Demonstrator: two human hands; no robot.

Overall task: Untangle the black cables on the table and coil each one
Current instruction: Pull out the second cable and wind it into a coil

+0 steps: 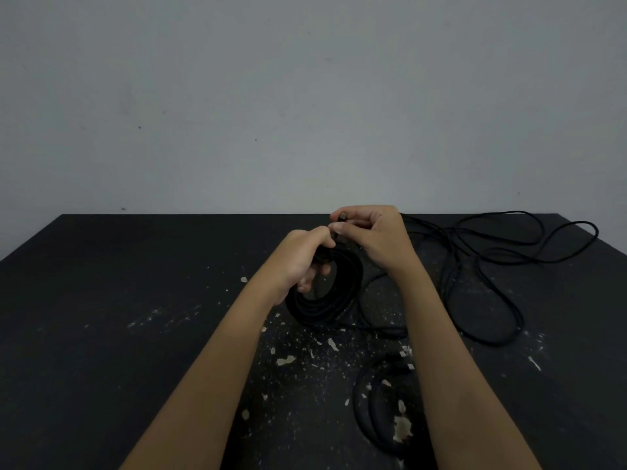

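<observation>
A black cable coil [325, 300] of several loops hangs upright over the middle of the table. My left hand [302, 256] grips its top, fingers curled through the loops. Just right of it, my right hand [373, 235] pinches the cable's plug end [342, 217] between thumb and fingers, above the coil. A loose tangle of black cable [481, 259] sprawls on the table to the right, partly behind my right forearm. A smaller wound black cable [376, 412] lies flat near the front, half under my right forearm.
The black table [135, 300] is scuffed with pale paint chips around its middle. Its back edge meets a plain grey wall [305, 96]. The table's left half holds nothing but bare dark surface.
</observation>
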